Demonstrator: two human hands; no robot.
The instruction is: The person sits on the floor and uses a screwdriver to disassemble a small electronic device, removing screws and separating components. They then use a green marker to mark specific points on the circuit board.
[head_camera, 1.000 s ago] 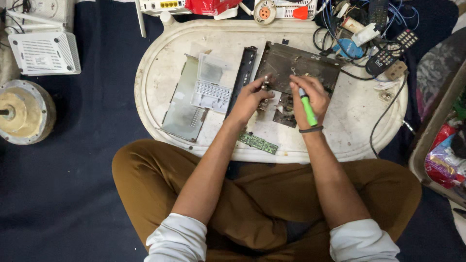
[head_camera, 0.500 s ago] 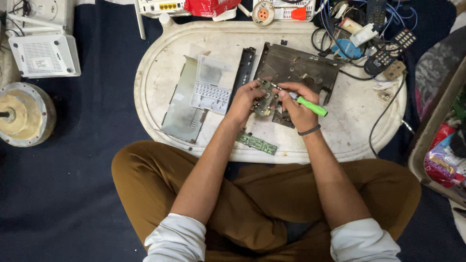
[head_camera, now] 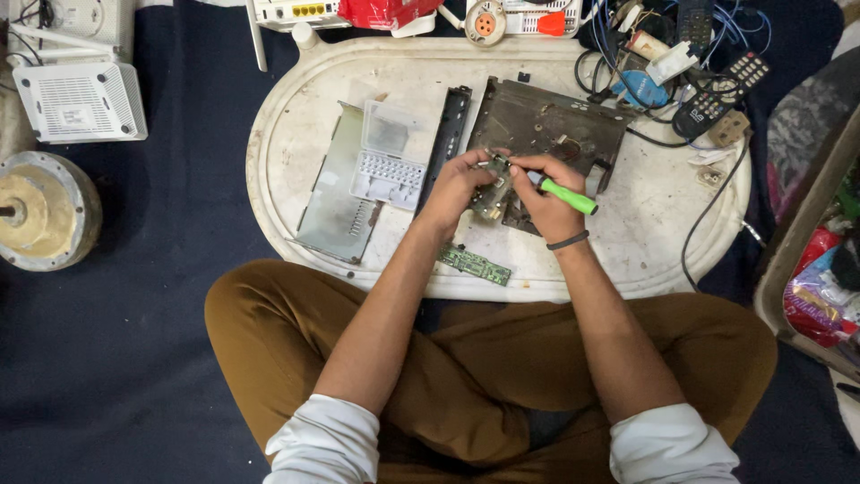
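Circuit board [head_camera: 492, 193] is sitting pinched in my left hand [head_camera: 459, 184], fingers curled around its edge, just above the dark metal chassis [head_camera: 546, 125]. My right hand [head_camera: 545, 193] is gripping the green screwdriver [head_camera: 563, 194], fingers pressed tight around the handle, tip meeting the board beside my left fingertips. I'm judging the risk here: the tip is skidding-prone, and a slip could be gouging the board or jabbing my left fingers. Beyond my knuckles the chassis is crowding the work; left of my fingers a black strip [head_camera: 448, 143] and grey metal cover [head_camera: 333, 188] are lying near, and a small green board [head_camera: 475, 265] is resting under my wrists.
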